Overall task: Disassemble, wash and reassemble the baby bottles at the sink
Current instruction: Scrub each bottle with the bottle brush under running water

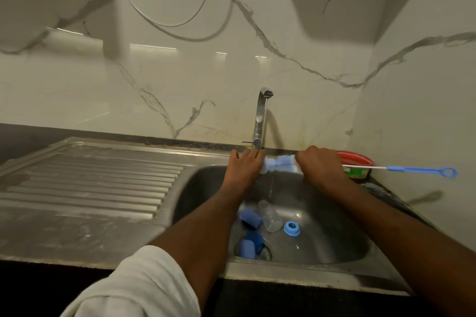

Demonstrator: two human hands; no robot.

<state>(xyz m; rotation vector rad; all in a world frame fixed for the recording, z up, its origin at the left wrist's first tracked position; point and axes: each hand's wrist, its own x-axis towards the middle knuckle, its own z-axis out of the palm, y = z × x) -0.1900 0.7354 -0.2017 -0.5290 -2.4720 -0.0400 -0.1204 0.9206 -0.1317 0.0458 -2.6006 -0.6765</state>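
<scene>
Both my hands hold a blue and white bottle brush [279,163] level over the steel sink [342,244], under the tap [261,121]. My left hand [243,166] grips its bristle tip. My right hand [320,165] grips the brush near the bristles, and the long wire handle with a blue loop [422,169] sticks out to the right. A thin stream of water falls below the brush. In the basin lie a clear bottle [270,215], a blue ring [291,228], and two blue caps [250,217] [247,248] by the drain.
A ribbed steel draining board [90,183] stretches left of the basin. A red and green tub [356,166] stands at the back right corner behind my right hand. The marble wall rises close behind the tap, with cables hanging above.
</scene>
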